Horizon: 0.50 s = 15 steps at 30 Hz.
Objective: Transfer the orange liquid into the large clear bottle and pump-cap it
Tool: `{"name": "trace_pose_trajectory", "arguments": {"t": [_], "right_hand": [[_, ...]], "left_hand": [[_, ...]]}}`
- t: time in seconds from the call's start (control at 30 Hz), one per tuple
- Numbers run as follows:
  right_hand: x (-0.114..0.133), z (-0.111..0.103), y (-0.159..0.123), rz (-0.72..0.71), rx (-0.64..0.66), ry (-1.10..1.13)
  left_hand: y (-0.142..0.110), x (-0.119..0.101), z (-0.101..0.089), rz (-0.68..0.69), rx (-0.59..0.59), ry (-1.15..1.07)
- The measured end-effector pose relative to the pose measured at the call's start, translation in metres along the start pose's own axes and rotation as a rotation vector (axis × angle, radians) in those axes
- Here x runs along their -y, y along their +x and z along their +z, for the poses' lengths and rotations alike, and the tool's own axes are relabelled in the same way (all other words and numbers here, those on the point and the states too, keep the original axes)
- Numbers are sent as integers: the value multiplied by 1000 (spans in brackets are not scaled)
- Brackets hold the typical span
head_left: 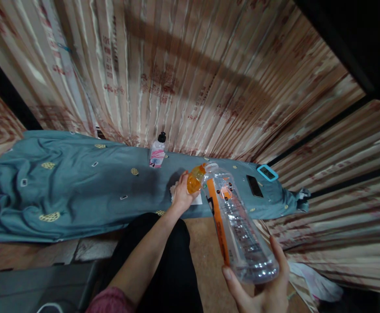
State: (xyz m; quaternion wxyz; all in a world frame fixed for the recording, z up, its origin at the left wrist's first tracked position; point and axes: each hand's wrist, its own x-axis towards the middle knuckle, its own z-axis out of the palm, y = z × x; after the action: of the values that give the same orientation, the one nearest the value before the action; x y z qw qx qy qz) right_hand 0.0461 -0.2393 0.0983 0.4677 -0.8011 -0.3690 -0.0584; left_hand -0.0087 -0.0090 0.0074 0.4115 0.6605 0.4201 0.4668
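Observation:
My left hand (182, 198) is closed around a small see-through orange bottle (195, 179) above the cloth-covered surface. In my right hand (264, 293), gripped near its base, is a large clear plastic bottle (242, 226) with an orange label. The large bottle leans away from me, its uncapped neck close beside the top of the orange bottle. Whether the two necks touch I cannot tell. A white piece of paper (197, 200) lies beneath my left hand, partly hidden by it.
A green-blue patterned cloth (111, 187) covers the long surface. On it are a black-capped bottle (157, 153), a dark phone (254, 186) and a blue-framed digital clock (267, 172). Striped curtains (176, 78) hang behind. A grey box (39, 287) stands at lower left.

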Motion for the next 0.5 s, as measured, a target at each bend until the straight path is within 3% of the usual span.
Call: {"name": "trace_pose_trajectory", "arguments": {"t": [0.5], "right_hand": [[2, -1, 0, 64, 14, 3]], "left_hand": [[3, 1, -1, 51, -27, 118]]}}
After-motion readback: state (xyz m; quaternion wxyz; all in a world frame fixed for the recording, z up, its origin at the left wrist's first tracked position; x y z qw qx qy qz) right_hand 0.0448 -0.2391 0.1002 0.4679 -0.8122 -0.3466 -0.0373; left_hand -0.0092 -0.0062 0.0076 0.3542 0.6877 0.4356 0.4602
